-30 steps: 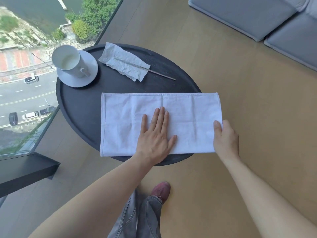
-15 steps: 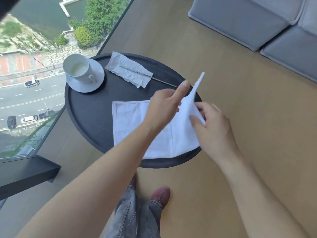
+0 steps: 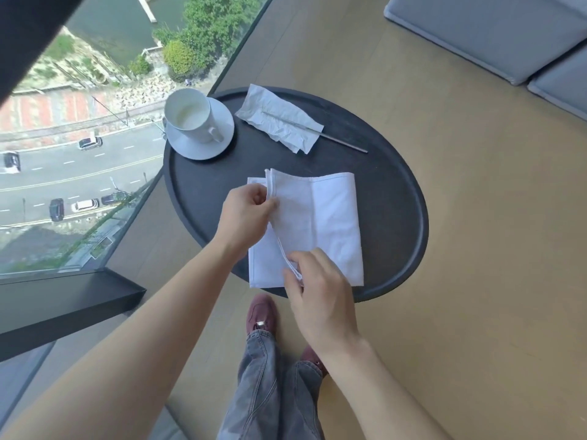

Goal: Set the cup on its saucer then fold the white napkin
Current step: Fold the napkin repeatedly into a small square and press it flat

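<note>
The white cup (image 3: 190,115) stands upright on its white saucer (image 3: 219,138) at the far left of the round black table (image 3: 394,192). The white napkin (image 3: 320,217) lies folded over itself near the table's front edge, its upper layer reaching almost to the left edge. My left hand (image 3: 244,214) pinches the far part of that upper layer's hemmed edge. My right hand (image 3: 317,296) pinches the near corner of the same edge, by the table's front rim.
A crumpled paper wrapper (image 3: 279,122) with a thin metal stick (image 3: 336,141) lies at the back of the table. A glass wall (image 3: 95,154) runs along the left, a grey sofa (image 3: 495,36) at the back right. My shoes (image 3: 262,312) stand just below the table.
The napkin lay flat and long under my left palm. Both hands lifted its right end and carried it leftward, so it now lies doubled, about half as wide.
</note>
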